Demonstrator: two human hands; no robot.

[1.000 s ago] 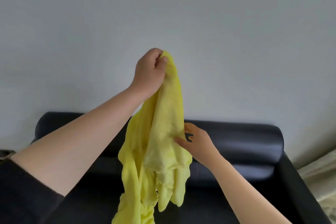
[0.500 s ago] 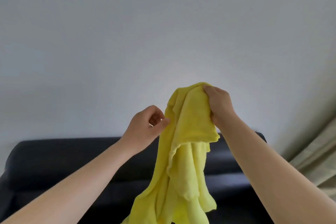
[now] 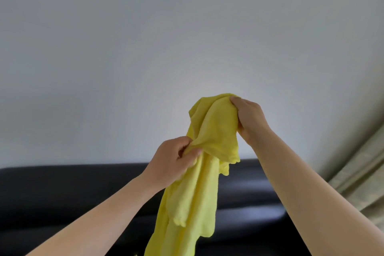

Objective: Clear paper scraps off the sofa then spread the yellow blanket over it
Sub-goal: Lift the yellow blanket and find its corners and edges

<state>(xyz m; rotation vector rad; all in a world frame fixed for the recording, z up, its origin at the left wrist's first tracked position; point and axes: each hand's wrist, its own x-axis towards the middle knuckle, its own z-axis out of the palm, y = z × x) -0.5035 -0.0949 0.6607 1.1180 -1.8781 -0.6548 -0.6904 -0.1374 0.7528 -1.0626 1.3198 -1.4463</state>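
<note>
Soft even daylight, no glare; slight wide-angle bend at edges.

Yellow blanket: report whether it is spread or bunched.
Bunched. The yellow blanket hangs in folds from the right hand and left hand, above the sofa.

Yellow blanket point(image 3: 209, 151) bunched in both hands above dark sofa point(image 3: 62, 193).

We hold the yellow blanket point(image 3: 199, 193) up in the air, bunched and crumpled. Our right hand point(image 3: 249, 118) grips its top fold and our left hand point(image 3: 176, 158) pinches a lower fold. The rest hangs in loose folds before the black sofa point(image 3: 62, 189).
</note>
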